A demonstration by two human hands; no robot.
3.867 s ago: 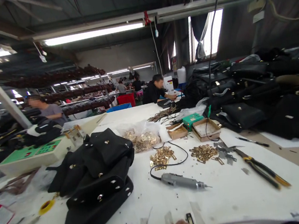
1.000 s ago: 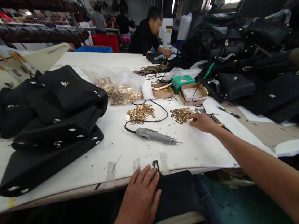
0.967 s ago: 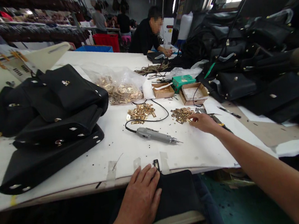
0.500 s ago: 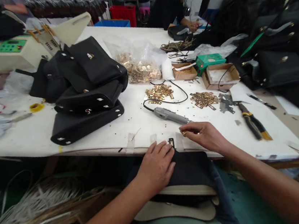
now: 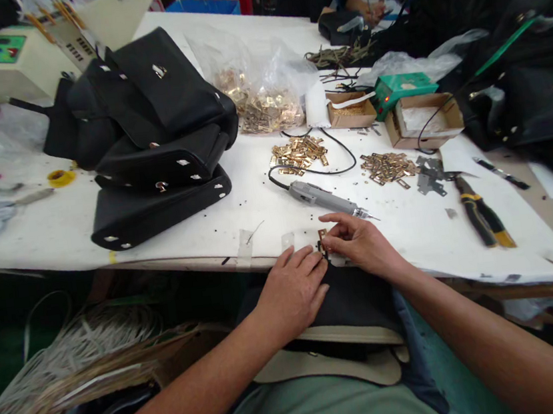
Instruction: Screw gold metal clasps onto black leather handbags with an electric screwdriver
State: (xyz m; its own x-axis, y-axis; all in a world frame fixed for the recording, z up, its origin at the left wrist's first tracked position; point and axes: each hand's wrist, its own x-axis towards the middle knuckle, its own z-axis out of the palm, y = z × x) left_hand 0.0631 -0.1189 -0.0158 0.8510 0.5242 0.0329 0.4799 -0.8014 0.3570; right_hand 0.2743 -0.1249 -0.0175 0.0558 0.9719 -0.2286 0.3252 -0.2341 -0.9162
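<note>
Head view: a small gold plate (image 5: pixel 323 235) is at the near edge of the white table (image 5: pixel 190 241), pinched between thumb and fingers of the right hand (image 5: pixel 359 242), which reaches in palm down with its wrist bent. The plate looks light, stiff and smooth, perhaps slippery; its long edges seem the surest hold. The left hand (image 5: pixel 294 290) lies flat on a black bag (image 5: pixel 358 298), fingers spread slightly, clasping nothing visible. That bag looks soft and pliant, best pressed flat. Both forearms slant inward, hands nearly meeting.
</note>
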